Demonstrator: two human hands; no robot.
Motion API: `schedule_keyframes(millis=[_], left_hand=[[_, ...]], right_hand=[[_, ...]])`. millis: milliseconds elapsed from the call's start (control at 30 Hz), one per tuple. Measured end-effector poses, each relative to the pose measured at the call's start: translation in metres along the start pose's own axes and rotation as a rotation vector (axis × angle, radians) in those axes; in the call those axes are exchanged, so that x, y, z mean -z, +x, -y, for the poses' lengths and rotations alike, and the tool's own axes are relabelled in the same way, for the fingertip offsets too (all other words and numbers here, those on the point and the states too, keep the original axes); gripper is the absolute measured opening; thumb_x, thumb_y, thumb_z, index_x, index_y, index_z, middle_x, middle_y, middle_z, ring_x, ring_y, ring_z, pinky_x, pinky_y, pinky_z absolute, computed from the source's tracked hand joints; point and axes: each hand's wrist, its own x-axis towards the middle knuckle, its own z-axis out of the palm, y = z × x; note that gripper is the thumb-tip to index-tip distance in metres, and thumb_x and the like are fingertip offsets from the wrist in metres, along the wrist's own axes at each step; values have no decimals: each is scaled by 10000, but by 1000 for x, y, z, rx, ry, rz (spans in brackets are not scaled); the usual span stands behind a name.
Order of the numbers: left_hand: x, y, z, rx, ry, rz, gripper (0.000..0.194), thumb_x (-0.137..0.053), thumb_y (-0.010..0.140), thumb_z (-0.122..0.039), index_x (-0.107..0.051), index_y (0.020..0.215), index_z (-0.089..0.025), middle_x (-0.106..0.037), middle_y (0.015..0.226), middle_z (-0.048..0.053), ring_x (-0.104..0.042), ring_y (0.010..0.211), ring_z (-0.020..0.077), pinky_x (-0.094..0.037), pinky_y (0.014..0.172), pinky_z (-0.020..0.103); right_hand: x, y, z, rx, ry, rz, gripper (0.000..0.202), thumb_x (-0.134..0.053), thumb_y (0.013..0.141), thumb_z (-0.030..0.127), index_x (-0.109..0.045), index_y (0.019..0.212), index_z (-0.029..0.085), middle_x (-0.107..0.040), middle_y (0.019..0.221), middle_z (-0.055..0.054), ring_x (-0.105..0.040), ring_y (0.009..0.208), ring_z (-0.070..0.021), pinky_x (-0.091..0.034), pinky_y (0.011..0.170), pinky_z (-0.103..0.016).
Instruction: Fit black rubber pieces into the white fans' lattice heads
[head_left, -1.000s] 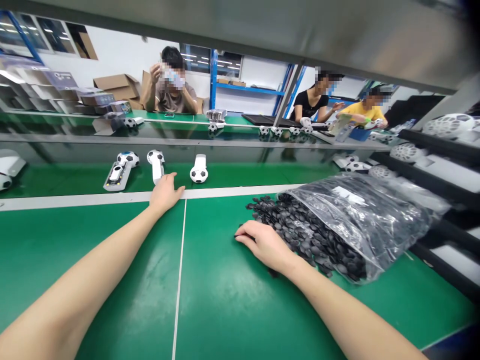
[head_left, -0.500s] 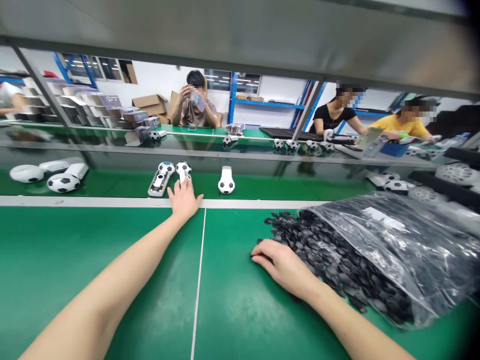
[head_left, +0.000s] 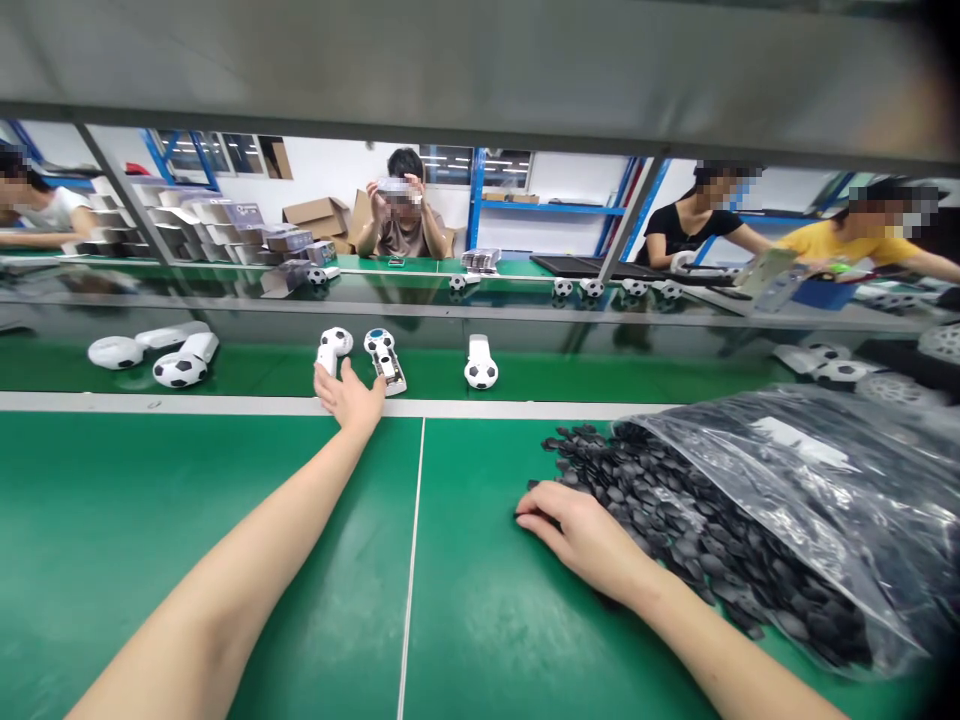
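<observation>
My left hand (head_left: 351,398) reaches over the rail at the far side of the table. Its fingers are spread and rest on the handle of a white device with a soccer-ball head (head_left: 335,342), while the thumb stands apart. Beside the thumb, an opened device (head_left: 382,345) with a similar ball head shows inner parts in its handle. My right hand (head_left: 574,525) lies low over the green table, thumb and forefinger pinched on a small black piece (head_left: 517,515), mostly hidden. A heap of flat black pieces (head_left: 637,485) spreads next to it.
A clear plastic bag (head_left: 817,480) lies behind the heap. Beyond the rail (head_left: 465,408), more ball-headed devices (head_left: 481,374) stand on a green strip, two at the left (head_left: 180,368). Co-workers sit across; a metal shelf (head_left: 480,70) hangs above.
The white device under my left hand has passed from the right of the opened one to its left. My right hand keeps its pinch beside the heap. The view has swung slightly.
</observation>
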Motion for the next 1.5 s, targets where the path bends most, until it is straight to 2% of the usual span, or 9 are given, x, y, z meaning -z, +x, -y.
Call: schedule_keyframes(millis=[133,333,500,633,800,967,1133,1233,1500], left_hand=[[1,2,1,22,-30,9,686,-557,711,-430,-326,1284,-133,-146,1419,212,-188,1271,407,-294,945,562],[3,0,-1,-140,-52,79,519,-532,743,-375,-424,1210,-177,-402,1314,111,-364,1195,284,-326,992,413],[2,-1,3,-133,-26,53,569,-515,753,-340,-375,1254,-108,-295,1376,171,-302,1231,331,-297,992,471],[-1,0,7,-282,-37,201,269,-566,705,-299,-617,950,-202,-466,1287,63,-399,1171,271,-374,952,379],[-2,-5,3,-456,-79,295,161,-569,684,-247,-643,827,-255,-583,1147,-19,-427,1144,219,-383,942,348],[1,-1,5,-408,-106,232,192,-533,722,-246,-639,872,-189,-589,1053,69,-469,1052,241,-363,939,386],[3,2,7,-380,-109,234,167,-560,734,-241,-645,852,-158,-581,942,82,-494,979,236,-377,904,370],[3,2,6,-391,-101,261,176,-561,776,-272,-619,884,-147,-571,987,63,-502,981,216,-386,888,395],[1,4,8,-396,-51,294,244,-518,838,-312,-560,1008,-142,-544,1106,71,-520,1006,205,-425,863,428]], right_hand=[[-1,0,0,6,15,2,152,-444,867,227,-590,836,202,-597,826,-19,-560,764,-136,-448,708,-258],[-2,1,-3,11,23,16,156,-428,873,230,-580,846,209,-585,829,-21,-559,771,-142,-447,713,-261],[-3,2,-5,11,33,40,166,-414,879,249,-573,848,214,-578,840,-23,-559,771,-145,-450,711,-266],[-3,1,-5,19,38,38,174,-415,879,265,-580,854,218,-582,847,-22,-566,780,-146,-453,722,-265],[-2,0,-2,55,30,1,158,-435,874,242,-588,845,214,-586,836,-15,-562,781,-137,-446,727,-253],[-2,0,-2,73,3,-114,108,-467,865,229,-564,830,198,-584,807,-21,-545,766,-138,-441,713,-256],[1,1,-2,45,-89,-59,127,-457,869,208,-577,828,196,-582,819,-27,-543,781,-148,-439,721,-269],[2,2,-2,31,-116,-117,147,-438,882,218,-582,860,195,-586,857,-37,-542,822,-153,-422,757,-282],[5,3,-2,27,-259,-65,177,-420,895,229,-589,864,189,-580,828,-33,-520,801,-151,-380,732,-283]])
